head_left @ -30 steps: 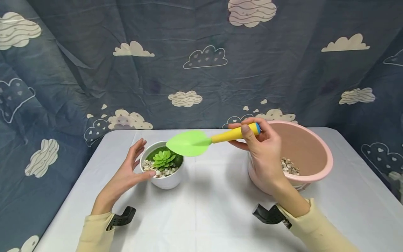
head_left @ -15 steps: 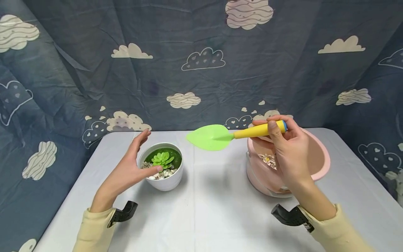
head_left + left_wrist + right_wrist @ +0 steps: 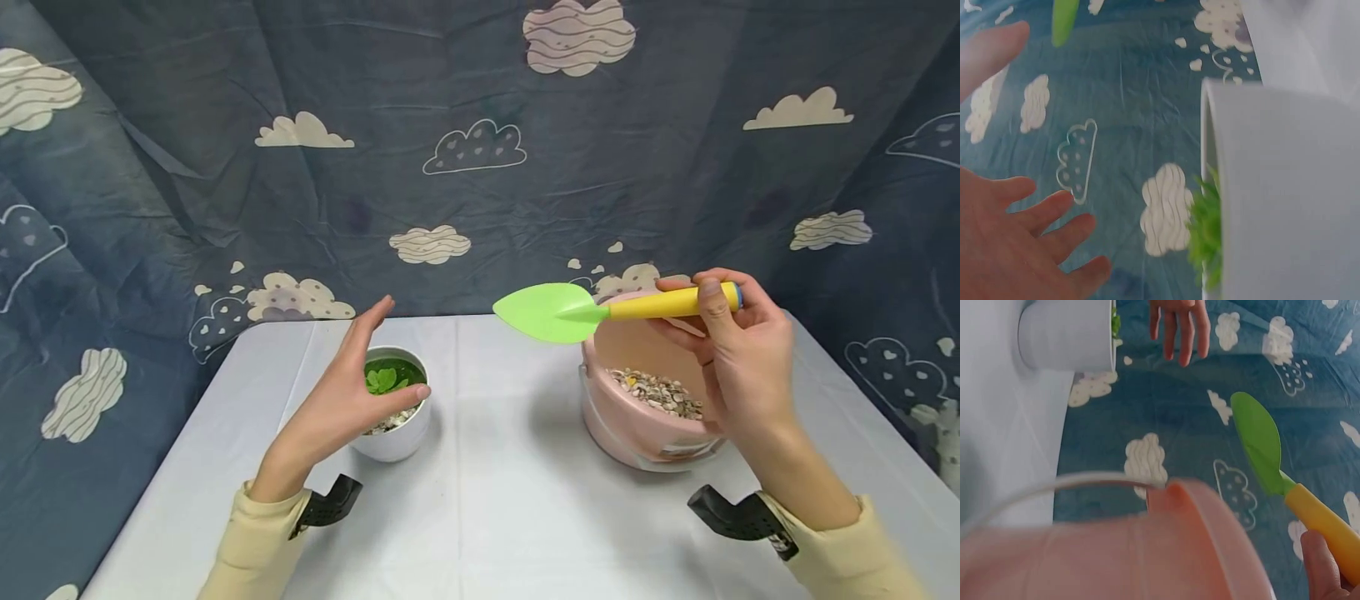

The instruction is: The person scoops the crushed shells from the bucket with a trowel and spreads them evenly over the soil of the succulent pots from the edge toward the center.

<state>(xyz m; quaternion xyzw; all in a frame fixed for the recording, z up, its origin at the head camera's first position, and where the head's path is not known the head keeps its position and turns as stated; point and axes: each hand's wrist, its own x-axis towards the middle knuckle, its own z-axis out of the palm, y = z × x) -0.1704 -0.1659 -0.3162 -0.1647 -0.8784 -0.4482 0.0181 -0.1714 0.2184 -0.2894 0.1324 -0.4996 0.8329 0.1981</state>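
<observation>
My right hand (image 3: 750, 358) grips the yellow handle of a small garden trowel (image 3: 551, 312) with a green blade. The trowel is held roughly level, its blade up and left of a pink bucket (image 3: 630, 429) that has pebbles (image 3: 660, 395) in it. On the left stands a white flowerpot (image 3: 393, 443) with a green succulent (image 3: 384, 381) and pale stones. My left hand (image 3: 337, 408), fingers spread and thumb apart, hovers above the pot and partly hides it in the head view. In the left wrist view, a gap separates that hand (image 3: 1029, 244) from the pot (image 3: 1285, 194).
A white cloth covers the table (image 3: 502, 500), which ends at a dark blue curtain (image 3: 480, 200) printed with clouds. Along the bucket's side hangs a pale carrying handle (image 3: 1066, 481). Both wrists carry black camera mounts.
My right hand has carried the trowel rightward, from beside the flowerpot's rim to near the bucket. The left hand has shifted right, farther over the pot. The view has tilted slightly.
</observation>
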